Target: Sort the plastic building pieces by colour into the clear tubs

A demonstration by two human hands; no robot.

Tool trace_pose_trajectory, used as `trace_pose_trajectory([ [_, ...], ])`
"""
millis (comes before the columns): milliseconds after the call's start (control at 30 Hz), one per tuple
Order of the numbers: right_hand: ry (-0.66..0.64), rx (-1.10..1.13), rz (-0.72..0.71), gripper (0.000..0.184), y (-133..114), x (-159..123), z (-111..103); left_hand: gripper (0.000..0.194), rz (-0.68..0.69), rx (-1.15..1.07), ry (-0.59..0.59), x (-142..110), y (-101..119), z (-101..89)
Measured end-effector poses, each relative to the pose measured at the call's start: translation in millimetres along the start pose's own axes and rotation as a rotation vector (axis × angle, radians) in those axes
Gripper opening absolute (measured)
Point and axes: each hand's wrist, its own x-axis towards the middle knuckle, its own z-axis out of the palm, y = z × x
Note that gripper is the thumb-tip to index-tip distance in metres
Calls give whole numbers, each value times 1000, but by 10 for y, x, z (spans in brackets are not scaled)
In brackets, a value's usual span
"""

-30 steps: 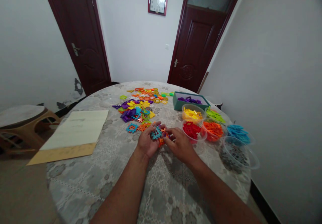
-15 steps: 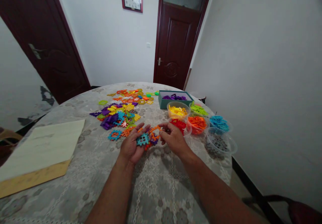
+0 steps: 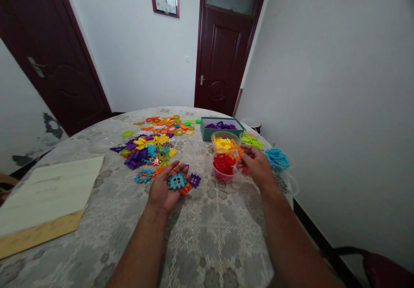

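Palm up over the tablecloth, my left hand (image 3: 164, 193) bears a teal square window-shaped plastic building piece (image 3: 177, 181). A purple square piece (image 3: 194, 180) and small orange pieces (image 3: 186, 189) show at its fingertips; whether these rest on the hand or the cloth I cannot tell. My right hand (image 3: 258, 167) pinches an orange frame-shaped piece (image 3: 236, 152) above the round tubs at the right. Below and beside it are a tub of red pieces (image 3: 224, 165) and a tub of yellow pieces (image 3: 225, 142). The tub of orange pieces is mostly hidden behind the right hand.
Mixed pieces (image 3: 139, 155) lie in a heap left of centre, more (image 3: 168, 125) farther back. A green box (image 3: 207, 133) holds purple pieces. Lime pieces (image 3: 251, 140), blue pieces (image 3: 277, 158) and a grey-filled tub (image 3: 291, 186) stand right. A paper sheet (image 3: 48, 193) lies left.
My right hand has drawn an orange piece from my left hand and carried it right, over the tubs. My left hand stays palm up with the teal piece. The view has turned right.
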Motion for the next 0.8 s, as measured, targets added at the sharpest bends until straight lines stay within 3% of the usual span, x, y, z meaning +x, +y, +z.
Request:
trace_pose_trajectory([
  [200,220,-574,-287,43,111,244,-398,20,6,-32,-42,-3,14,-12],
  [367,96,-804,-288,43,221,450,-510,29,1,-59,-53,-27,28,0],
  [433,108,-849,-294,45,240,463,-489,31,0,-76,-55,-33,26,-2],
  [533,167,-823,-370,44,185,356,-359,32,-3,-97,-65,-30,11,-16],
  [600,138,-722,-426,39,82,187,-182,33,-4,-108,-73,-26,-4,-24],
  [667,0,-589,-478,33,-53,-47,65,34,0,-113,-81,-29,-18,-24],
  [800,-461,-381,-629,31,-253,-544,642,36,-6,-102,-88,-57,-26,-12],
])
